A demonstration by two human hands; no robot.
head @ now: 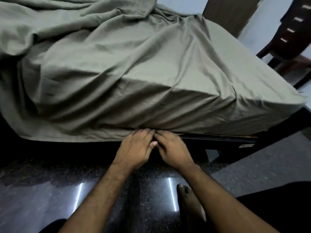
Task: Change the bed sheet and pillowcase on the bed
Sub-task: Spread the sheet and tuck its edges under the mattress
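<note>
A grey-green bed sheet [127,68] covers the mattress, wrinkled across the top and drawn over the near right corner. Its lower edge hangs along the dark bed frame [218,140]. My left hand [136,147] and my right hand [171,148] sit side by side at the bottom edge of the mattress, fingertips pushed into the sheet's hem where it meets the frame. The fingertips are partly hidden in the folds. No pillow or pillowcase is in view.
A dark polished floor [50,190] lies under me, with my bare foot [188,200] to the right. A dark wooden chair [289,47] stands at the far right beside the bed, and a dark wooden panel [227,12] rises behind the mattress.
</note>
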